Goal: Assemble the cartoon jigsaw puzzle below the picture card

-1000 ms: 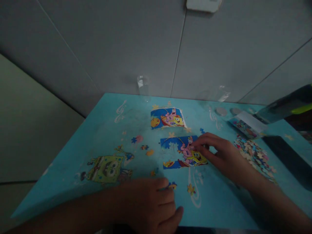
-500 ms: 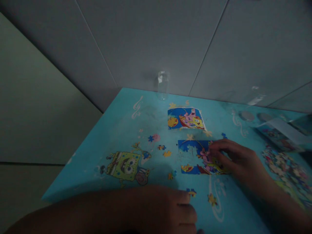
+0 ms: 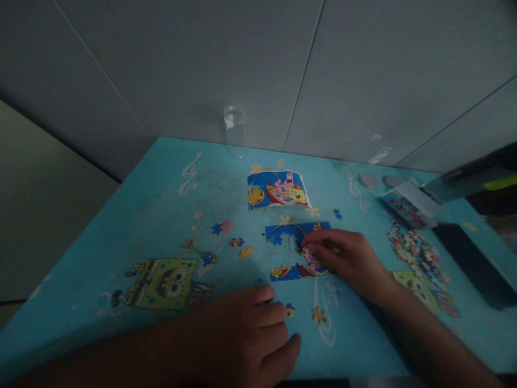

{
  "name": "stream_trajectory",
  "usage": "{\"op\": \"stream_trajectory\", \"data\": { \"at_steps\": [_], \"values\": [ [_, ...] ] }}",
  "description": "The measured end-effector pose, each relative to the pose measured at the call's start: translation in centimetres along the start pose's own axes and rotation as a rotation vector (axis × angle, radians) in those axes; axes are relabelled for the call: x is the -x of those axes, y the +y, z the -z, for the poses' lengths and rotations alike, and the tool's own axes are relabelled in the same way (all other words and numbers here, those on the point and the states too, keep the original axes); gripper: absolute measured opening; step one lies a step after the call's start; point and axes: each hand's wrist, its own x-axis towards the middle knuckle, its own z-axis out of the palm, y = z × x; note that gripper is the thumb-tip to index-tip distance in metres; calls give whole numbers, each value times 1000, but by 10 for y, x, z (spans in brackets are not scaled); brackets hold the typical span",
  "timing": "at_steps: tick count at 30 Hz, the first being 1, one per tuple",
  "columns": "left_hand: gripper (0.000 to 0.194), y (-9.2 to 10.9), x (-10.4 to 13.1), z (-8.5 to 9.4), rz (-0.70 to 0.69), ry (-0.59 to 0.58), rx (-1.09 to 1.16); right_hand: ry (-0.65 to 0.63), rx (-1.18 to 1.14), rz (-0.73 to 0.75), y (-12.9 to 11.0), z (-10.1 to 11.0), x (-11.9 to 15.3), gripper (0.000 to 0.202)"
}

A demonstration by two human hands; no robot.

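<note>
A partly assembled jigsaw puzzle [image 3: 299,270] lies flat on the table, with a gap in its left middle. My right hand [image 3: 343,250] rests over its right side, thumb and forefinger pinched at the gap's edge on what looks like a small puzzle piece, mostly hidden. In front of the puzzle's left corner, my left hand [image 3: 262,328] is low over the table with curled fingers. It covers most of one loose piece; what its fingers hold is hidden. Loose pieces lie around: a yellow piece [image 3: 246,251], a dark patterned piece [image 3: 236,242], a blue piece [image 3: 217,229] and a star-shaped piece [image 3: 318,315].
Behind the puzzle lies a reference picture [image 3: 277,189]. A clear jar [image 3: 235,133] stands by the wall. To the right are a pile of pieces [image 3: 418,253], a box [image 3: 412,205], a dark flat object [image 3: 474,264] and two round lids [image 3: 368,180]. Cartoon figures decorate the blue table [image 3: 161,215].
The view has turned right. My right hand has shifted left across the puzzle to the gap. My left hand has moved forward over a loose piece, uncovering the piece by its fingertips.
</note>
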Motion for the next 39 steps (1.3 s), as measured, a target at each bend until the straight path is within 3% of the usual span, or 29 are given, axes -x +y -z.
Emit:
{"op": "stream_trajectory", "data": {
  "at_steps": [19,32,39],
  "values": [
    [15,-2,1,-2,9,-32,6,-59,91,136,7,-1,3,16],
    [16,-3,0,-2,35,-64,-5,5,-20,-49,2,6,2,23],
    [20,-9,5,-9,230,-24,-4,-61,-151,-77,-6,10,6,19]
  ]
}}
